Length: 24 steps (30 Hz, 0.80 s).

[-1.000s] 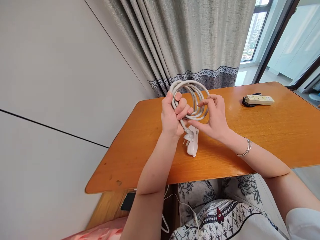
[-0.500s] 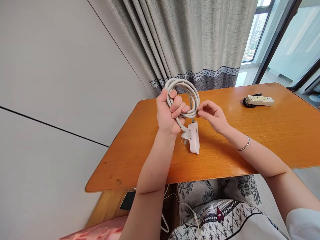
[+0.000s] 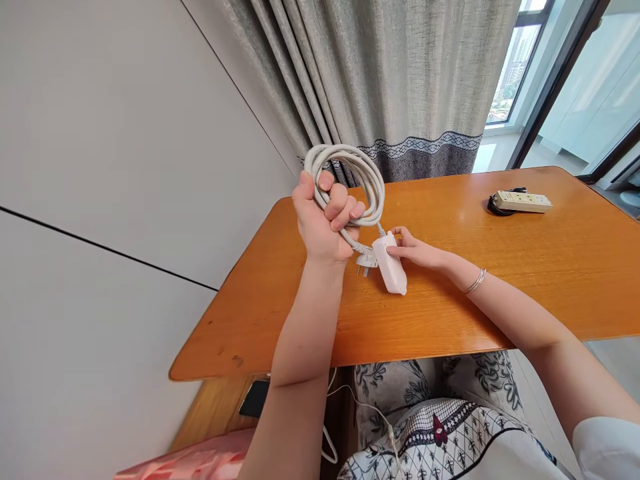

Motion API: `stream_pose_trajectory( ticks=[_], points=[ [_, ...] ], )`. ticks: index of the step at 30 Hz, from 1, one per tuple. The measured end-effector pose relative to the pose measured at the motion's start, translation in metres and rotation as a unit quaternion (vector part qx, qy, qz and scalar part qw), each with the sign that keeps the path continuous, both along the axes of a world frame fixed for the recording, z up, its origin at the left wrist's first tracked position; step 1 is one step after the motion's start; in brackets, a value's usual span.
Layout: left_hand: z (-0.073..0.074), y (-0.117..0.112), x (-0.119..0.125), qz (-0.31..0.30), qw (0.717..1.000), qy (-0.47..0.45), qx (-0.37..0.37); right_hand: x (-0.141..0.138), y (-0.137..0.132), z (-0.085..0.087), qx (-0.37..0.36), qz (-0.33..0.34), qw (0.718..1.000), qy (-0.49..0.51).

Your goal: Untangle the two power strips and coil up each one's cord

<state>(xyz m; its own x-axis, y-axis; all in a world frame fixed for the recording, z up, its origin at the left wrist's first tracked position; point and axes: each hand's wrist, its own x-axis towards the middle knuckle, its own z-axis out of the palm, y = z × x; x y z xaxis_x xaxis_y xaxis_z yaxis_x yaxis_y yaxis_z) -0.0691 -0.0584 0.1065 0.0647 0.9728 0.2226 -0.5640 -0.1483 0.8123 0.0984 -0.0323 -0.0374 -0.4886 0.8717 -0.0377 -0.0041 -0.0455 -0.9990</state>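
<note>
My left hand (image 3: 323, 223) is closed around a coil of white cable (image 3: 361, 173), holding it upright above the orange wooden table (image 3: 450, 293). A white plug (image 3: 367, 261) hangs just below that fist. Next to the plug a small white socket block (image 3: 389, 265) dangles from the cable, its lower end close to the tabletop. My right hand (image 3: 417, 251) has its fingers on the side of this block, with a silver bangle at the wrist.
A beige power strip (image 3: 521, 199) with a black cable lies at the table's far right. Grey curtains (image 3: 400, 73) hang behind the table and a plain wall (image 3: 110, 167) runs along its left edge. A phone (image 3: 254, 400) lies under the table's near corner.
My left hand lifted the coil up and to the left. My right hand left the coil's loops and dropped onto the white socket block below.
</note>
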Motion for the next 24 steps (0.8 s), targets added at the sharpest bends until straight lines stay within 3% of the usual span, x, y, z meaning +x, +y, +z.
stream_pose_trajectory(
  ticks=[4, 7, 11, 14, 17, 21, 24],
  points=[
    [-0.007, 0.009, 0.004, 0.087, 0.994, -0.016, 0.064, 0.008, -0.011, 0.026, 0.065, -0.016, 0.998, -0.014],
    [-0.016, 0.019, 0.002, 0.117, 0.984, 0.006, 0.137, 0.018, -0.018, 0.050, 0.114, 0.018, 0.993, -0.018],
    [-0.021, 0.024, -0.004, 0.076, 0.971, 0.067, 0.218, 0.028, -0.020, 0.070, 0.148, 0.063, 0.987, 0.015],
    [-0.021, 0.022, -0.007, 0.038, 0.960, 0.090, 0.261, 0.028, -0.019, 0.070, 0.087, 0.072, 0.992, 0.059],
    [-0.020, 0.020, -0.006, 0.030, 0.963, 0.116, 0.241, 0.024, -0.019, 0.067, 0.052, 0.100, 0.989, 0.095],
    [-0.020, 0.021, -0.002, 0.049, 0.976, 0.107, 0.181, 0.015, -0.028, 0.067, 0.204, 0.130, 0.968, 0.066],
    [-0.018, 0.019, 0.002, 0.035, 0.985, 0.079, 0.150, 0.012, -0.038, 0.071, 0.339, 0.019, 0.938, -0.065]
  ],
)
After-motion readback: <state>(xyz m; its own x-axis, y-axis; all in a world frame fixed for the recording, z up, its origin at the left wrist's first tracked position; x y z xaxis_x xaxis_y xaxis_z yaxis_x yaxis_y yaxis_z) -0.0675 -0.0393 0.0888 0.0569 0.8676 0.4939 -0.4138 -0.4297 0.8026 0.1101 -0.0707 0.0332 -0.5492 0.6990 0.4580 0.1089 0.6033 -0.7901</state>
